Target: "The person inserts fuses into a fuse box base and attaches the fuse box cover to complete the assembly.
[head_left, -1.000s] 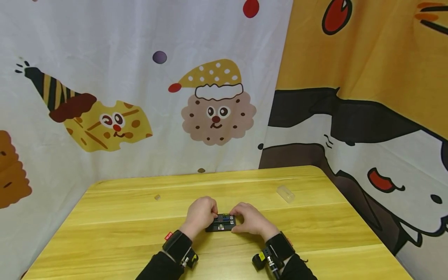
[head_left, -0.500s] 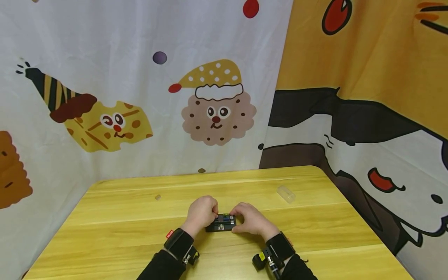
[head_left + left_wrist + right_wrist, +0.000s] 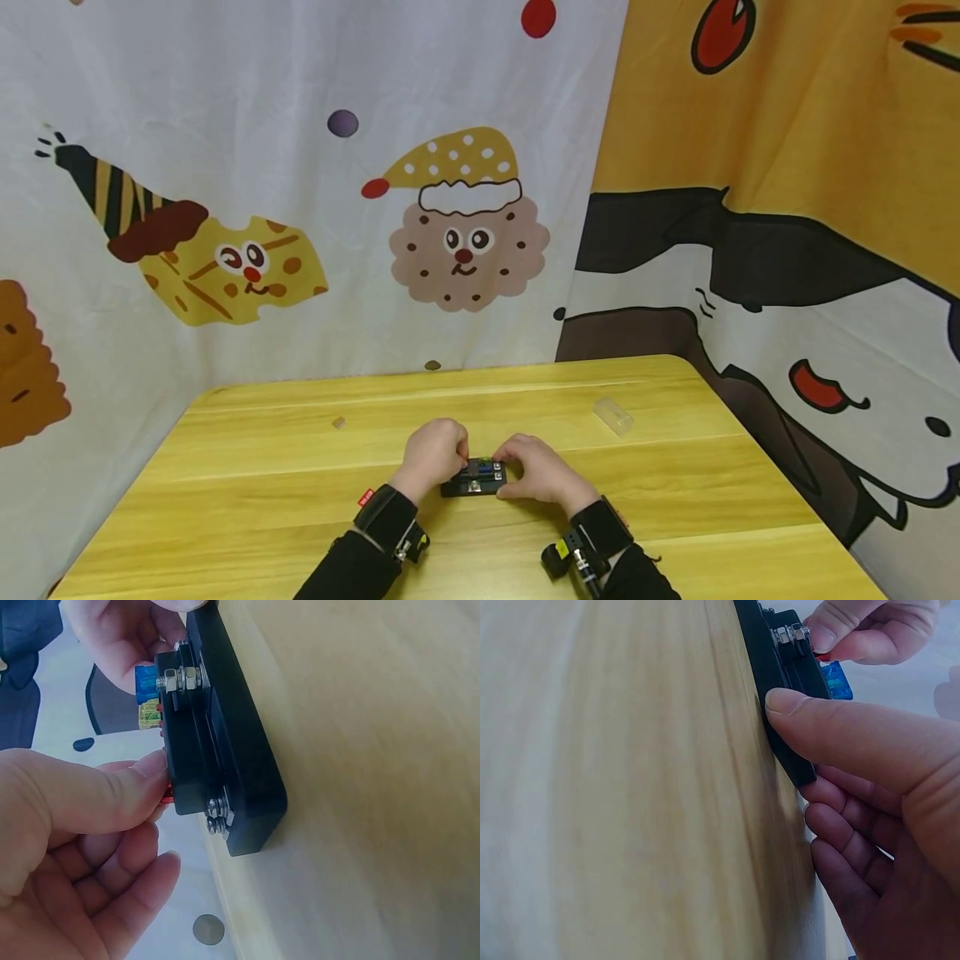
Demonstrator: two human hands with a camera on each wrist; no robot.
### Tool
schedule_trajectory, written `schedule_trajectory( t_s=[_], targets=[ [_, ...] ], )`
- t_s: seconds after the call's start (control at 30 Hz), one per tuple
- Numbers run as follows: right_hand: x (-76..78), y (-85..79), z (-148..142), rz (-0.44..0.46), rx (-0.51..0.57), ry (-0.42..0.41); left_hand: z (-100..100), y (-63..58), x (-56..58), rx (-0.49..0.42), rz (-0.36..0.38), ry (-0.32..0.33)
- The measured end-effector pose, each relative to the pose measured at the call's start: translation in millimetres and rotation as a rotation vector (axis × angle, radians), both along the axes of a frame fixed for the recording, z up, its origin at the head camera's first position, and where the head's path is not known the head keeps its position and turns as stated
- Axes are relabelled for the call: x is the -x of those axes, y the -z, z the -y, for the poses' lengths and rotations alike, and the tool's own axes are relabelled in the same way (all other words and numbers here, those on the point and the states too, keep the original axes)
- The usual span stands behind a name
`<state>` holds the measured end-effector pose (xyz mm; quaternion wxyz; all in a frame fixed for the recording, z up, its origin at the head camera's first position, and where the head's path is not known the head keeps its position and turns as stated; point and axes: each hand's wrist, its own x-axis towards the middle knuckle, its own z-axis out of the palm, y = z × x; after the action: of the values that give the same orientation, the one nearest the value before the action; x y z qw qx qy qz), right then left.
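A black fuse block (image 3: 474,487) with metal nuts and bolts lies on the wooden table between both hands. Blade fuses stand in its top: a blue fuse (image 3: 146,685) and a yellow fuse (image 3: 150,715) show in the left wrist view. My left hand (image 3: 433,454) pinches a red blade fuse (image 3: 167,796) between thumb and finger, right at the block's top; the fingers hide most of it. My right hand (image 3: 542,472) grips the block's right end, its thumb (image 3: 802,710) along the near side and other fingers at the far side.
A clear plastic box (image 3: 613,415) lies at the back right of the table (image 3: 300,500). One small brownish piece (image 3: 338,423) lies at the back left. Behind the table hangs a printed curtain (image 3: 285,67).
My left wrist has shifted slightly right and away, with its fingers still at the same spot on the block. The right hand and the block stay put.
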<state>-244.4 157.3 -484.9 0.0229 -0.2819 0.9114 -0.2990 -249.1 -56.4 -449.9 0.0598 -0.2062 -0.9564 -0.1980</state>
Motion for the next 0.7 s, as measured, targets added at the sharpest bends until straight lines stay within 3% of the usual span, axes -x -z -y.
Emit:
schedule_trajectory(
  t_s=[0.7],
  targets=[
    [-1.1,0.2,-0.9,0.000,0.008,-0.013,2.6,1.1,-5.2,-0.046,0.023,0.021]
  ],
)
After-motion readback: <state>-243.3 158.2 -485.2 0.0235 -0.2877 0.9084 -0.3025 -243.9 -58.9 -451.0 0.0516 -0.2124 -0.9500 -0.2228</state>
